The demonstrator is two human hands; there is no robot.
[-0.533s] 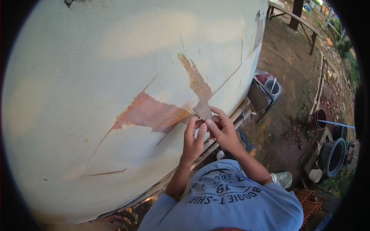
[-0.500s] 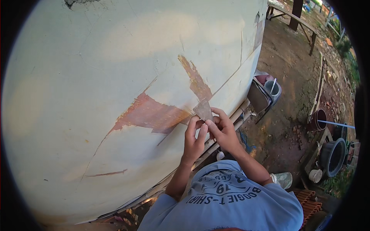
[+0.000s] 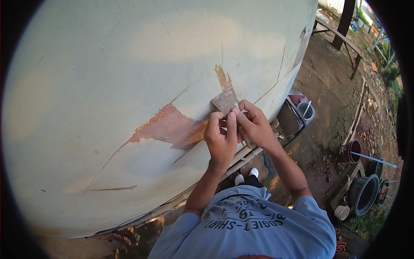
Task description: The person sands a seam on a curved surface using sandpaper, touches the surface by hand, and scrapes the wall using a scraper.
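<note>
A putty knife [image 3: 225,101] with a flat, stained metal blade is held in front of a pale wall [image 3: 108,77]. My right hand [image 3: 258,128] is closed round its handle, the thumb near the base of the blade. My left hand [image 3: 220,137] is closed too, its thumb and fingers pinched at the blade's base beside the right thumb. Behind the blade, a narrow reddish-brown patch [image 3: 222,77] on the wall is partly covered. A wider reddish patch [image 3: 166,126] lies left of my hands. Thin cracks run from it across the wall.
Bamboo poles [image 3: 241,160] run along the wall's foot. Right of the wall stands a grey bucket [image 3: 305,111] beside a dark board. Farther right are a brown bucket [image 3: 348,152] with a pale blue stick and a large grey tub [image 3: 365,195]. A wooden bench [image 3: 338,34] stands at the far right.
Both hands and the putty knife have moved up the wall, over the narrow patch. The blade now tilts up-left with its broad face showing. The view has shifted, and my shoes have come into sight.
</note>
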